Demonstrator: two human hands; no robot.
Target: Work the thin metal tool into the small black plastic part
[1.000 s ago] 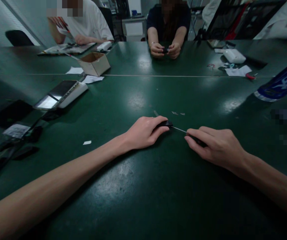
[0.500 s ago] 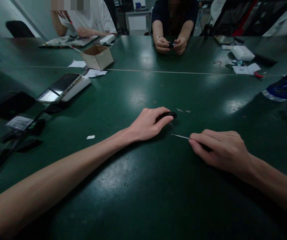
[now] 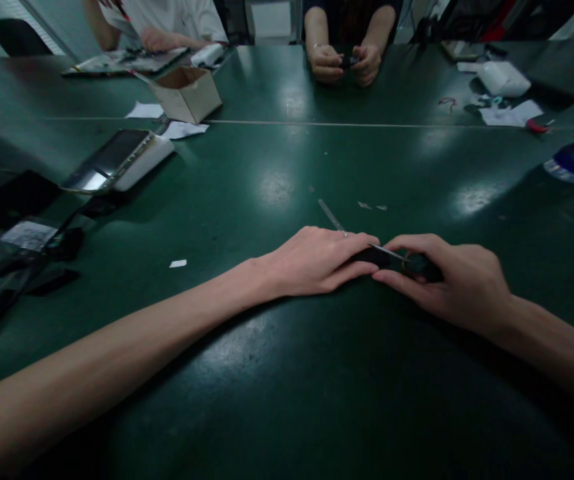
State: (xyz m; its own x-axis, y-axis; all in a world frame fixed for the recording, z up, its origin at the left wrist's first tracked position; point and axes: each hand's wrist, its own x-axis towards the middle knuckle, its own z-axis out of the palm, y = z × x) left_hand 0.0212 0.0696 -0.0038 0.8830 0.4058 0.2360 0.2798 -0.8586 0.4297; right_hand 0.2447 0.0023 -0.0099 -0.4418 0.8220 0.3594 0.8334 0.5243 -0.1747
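My left hand point(image 3: 324, 263) rests on the green table, its fingers closed round one end of a small black part point(image 3: 365, 256). Opposite it, my right hand point(image 3: 459, 280) has thumb and fingers closed about the other end, with a dark piece inside the grip. A thin pointed metal tool point(image 3: 387, 252) sticks out leftward from the right hand, across the black part. The hands nearly touch. Beyond the left fingers a narrow pale strip point(image 3: 331, 215) slants up; I cannot make out whether it is attached. The tool's rear end is hidden by my right hand.
Small clear scraps point(image 3: 365, 205) and a white scrap point(image 3: 179, 264) lie on the green table point(image 3: 247, 400). Leftward are a screen-like device point(image 3: 109, 157) and black cables. An open cardboard box point(image 3: 189, 97) stands farther back. Across sits a person with a small dark item in both hands point(image 3: 345, 63).
My right hand has come up to my left hand with the metal tool and now also grips at the black part. The left hand has shifted slightly right. The camera view has tilted down.
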